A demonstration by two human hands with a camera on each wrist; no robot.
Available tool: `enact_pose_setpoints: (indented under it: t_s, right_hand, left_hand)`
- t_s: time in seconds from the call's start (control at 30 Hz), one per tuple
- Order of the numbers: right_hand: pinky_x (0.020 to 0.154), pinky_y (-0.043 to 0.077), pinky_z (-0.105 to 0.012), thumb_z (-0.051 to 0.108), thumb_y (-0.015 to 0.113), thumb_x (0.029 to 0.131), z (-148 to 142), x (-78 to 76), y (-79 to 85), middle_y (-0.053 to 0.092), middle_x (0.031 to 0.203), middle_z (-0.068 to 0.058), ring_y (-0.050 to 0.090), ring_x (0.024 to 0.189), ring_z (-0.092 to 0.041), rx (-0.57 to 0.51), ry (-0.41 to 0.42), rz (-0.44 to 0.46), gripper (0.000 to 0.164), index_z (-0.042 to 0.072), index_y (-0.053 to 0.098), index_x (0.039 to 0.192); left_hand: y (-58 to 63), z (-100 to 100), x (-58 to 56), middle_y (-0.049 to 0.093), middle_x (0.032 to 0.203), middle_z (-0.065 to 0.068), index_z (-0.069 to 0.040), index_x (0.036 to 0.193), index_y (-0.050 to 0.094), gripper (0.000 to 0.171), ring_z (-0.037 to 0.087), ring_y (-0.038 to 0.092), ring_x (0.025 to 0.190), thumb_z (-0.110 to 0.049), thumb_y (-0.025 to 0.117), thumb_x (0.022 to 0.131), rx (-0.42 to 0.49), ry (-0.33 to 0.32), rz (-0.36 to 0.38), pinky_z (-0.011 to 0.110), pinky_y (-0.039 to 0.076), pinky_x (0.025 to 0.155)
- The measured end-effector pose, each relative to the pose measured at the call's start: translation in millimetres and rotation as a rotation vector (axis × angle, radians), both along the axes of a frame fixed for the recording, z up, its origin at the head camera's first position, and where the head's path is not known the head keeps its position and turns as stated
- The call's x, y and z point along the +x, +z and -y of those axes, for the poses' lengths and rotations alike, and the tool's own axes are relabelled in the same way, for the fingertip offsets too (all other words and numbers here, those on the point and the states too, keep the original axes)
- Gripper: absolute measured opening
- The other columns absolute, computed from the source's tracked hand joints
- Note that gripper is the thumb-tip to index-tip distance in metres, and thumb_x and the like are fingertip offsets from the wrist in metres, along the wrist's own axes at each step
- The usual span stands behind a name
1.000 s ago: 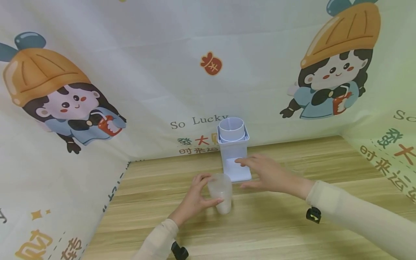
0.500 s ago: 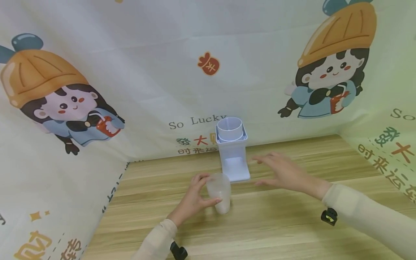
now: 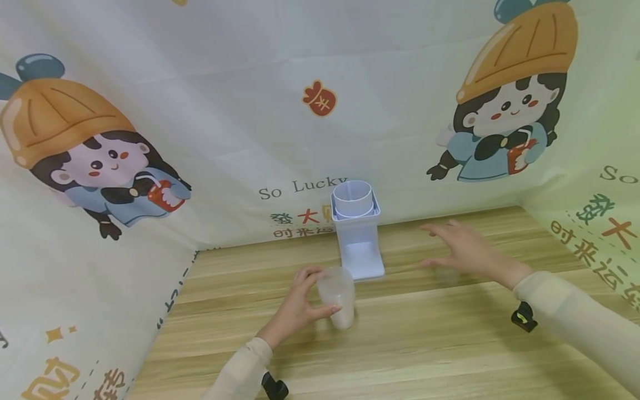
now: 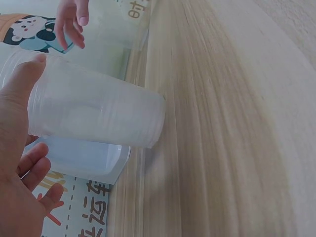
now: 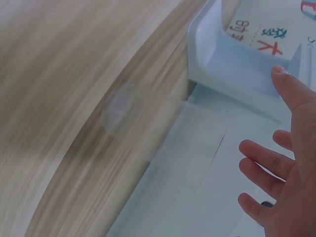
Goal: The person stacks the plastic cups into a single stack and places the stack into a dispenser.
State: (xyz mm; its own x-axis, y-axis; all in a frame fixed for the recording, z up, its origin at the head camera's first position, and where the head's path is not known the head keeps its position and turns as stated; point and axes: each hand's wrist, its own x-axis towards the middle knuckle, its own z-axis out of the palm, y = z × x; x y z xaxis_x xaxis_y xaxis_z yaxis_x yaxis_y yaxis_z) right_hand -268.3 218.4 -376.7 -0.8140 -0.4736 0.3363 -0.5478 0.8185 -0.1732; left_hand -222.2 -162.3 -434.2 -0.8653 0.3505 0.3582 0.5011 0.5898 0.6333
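Note:
My left hand (image 3: pixel 297 303) grips a stack of translucent plastic cups (image 3: pixel 341 303), thumb on the near side and fingers at the far side near the rim. The stack (image 4: pixel 106 108) stands upright, its narrow end at the tabletop. My right hand (image 3: pixel 467 253) holds nothing; thumb and fingers are spread, as the right wrist view also shows. Near it is a clear plastic cup (image 5: pixel 192 143), hard to make out, with its round base (image 5: pixel 121 108) toward the wood. Behind the cup stack stands a pale lavender stand (image 3: pixel 361 261) with a round tube (image 3: pixel 353 199) on top.
The wood-patterned tabletop (image 3: pixel 400 344) meets a printed cloth backdrop (image 3: pixel 240 139) at the back. More printed cloth rises along the left and right sides. The lavender stand is close against the back cloth.
My right hand has moved right, away from the front of the lavender stand, to beside the clear cup. My left hand keeps its grip on the cup stack, unmoved.

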Motion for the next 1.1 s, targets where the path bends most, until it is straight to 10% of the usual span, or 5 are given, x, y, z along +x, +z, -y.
enact_pose_setpoints:
  t_s: [1.1]
  right_hand:
    - [0.096, 0.044, -0.066, 0.04, 0.077, 0.084, -33.6, -4.7, -6.3, 0.071, 0.115, -0.019, 0.059, 0.114, -0.045, 0.058, -0.046, 0.036, 0.07, 0.002, 0.051, 0.137]
  left_hand:
    - [-2.4, 1.1, -1.9, 0.052, 0.134, 0.013, -0.007, 0.13, 0.061, 0.07, 0.034, 0.043, 0.132, -0.026, 0.091, 0.068, 0.004, -0.001, -0.002, 0.057, 0.041, 0.111]
